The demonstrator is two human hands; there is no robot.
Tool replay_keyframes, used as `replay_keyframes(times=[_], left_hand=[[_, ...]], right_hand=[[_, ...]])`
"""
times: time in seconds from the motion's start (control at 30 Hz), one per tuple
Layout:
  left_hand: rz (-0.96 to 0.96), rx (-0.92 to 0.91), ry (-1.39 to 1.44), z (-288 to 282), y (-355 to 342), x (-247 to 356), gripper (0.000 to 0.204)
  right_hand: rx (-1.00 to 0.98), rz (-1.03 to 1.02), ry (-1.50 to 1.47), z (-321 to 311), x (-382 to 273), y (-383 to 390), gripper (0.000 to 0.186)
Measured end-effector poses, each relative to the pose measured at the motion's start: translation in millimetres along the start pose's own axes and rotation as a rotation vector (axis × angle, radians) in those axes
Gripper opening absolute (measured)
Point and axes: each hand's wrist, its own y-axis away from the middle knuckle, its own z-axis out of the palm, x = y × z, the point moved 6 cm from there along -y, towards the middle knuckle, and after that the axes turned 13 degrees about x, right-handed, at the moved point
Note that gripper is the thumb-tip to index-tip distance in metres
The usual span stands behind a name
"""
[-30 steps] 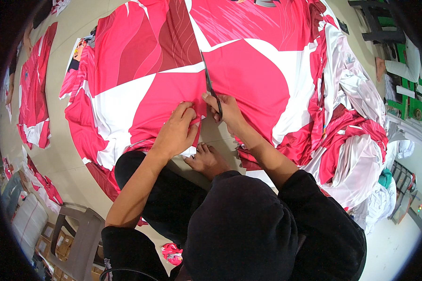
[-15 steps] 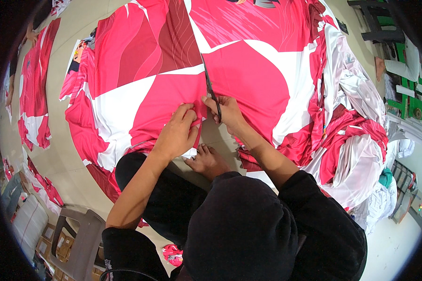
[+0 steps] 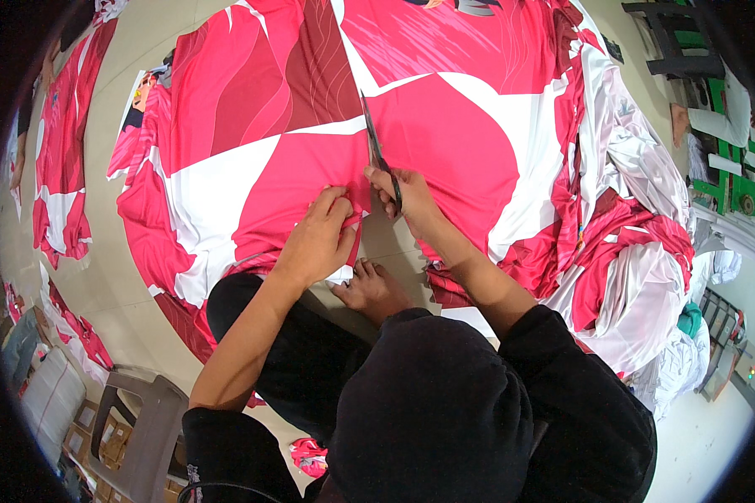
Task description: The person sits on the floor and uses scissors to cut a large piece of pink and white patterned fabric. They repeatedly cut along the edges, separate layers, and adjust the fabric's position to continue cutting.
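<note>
A large pink, dark red and white printed fabric (image 3: 445, 126) is spread over the floor in front of me, with a long cut line down its middle. My right hand (image 3: 409, 194) grips black-handled scissors (image 3: 377, 151), whose blades point away from me along this line. My left hand (image 3: 317, 239) is closed on the near edge of the left piece, left of the scissors. Between the hands, the two fabric sides stand apart and tile shows through. My bare foot (image 3: 371, 287) rests just behind the left hand.
Bunched white and pink fabric (image 3: 637, 285) lies to the right. Farther left are another printed strip (image 3: 61, 142) and another person's hand beside it. A grey plastic chair (image 3: 143, 436) stands at lower left, a dark stool (image 3: 675, 38) at upper right. Green frames (image 3: 738, 197) line the right side.
My right hand and the scissors have shifted slightly to the right, and the scissors lean more. The left hand stays in place on the fabric.
</note>
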Motion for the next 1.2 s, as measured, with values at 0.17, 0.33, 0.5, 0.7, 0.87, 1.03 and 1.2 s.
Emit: replay_keyframes(times=[0.17,0.33,0.5,0.7,0.87,1.03,1.2], left_hand=[[-0.011,-0.002,0.002,0.4,0.5,-0.6,0.028],[-0.001,0.004,0.029,-2.0,-0.6,0.4,0.026],[-0.021,-0.008,0.012,-2.8,-0.8,1.3,0.025],[-0.022,-0.003,0.014,-3.8,-1.4,2.7,0.026],[-0.014,0.001,0.009,-2.0,0.6,1.4,0.026],[-0.010,0.033,0.030,-6.3,-3.8,0.3,0.027],[-0.324,-0.034,0.055,-20.4,-3.8,-25.4,0.027]], right_hand=[[-0.007,-0.014,-0.005,5.0,-15.2,-11.6,0.046],[-0.013,-0.042,-0.015,11.6,-24.4,-18.2,0.045],[-0.002,-0.034,-0.054,14.5,-27.4,-19.5,0.049],[0.006,-0.040,-0.048,14.6,-24.7,-21.4,0.048],[-0.011,-0.055,-0.022,17.1,-23.3,-23.2,0.047],[-0.045,-0.046,0.037,8.6,-34.5,-9.4,0.047],[-0.114,-0.123,0.142,-61.4,-45.0,7.7,0.048]])
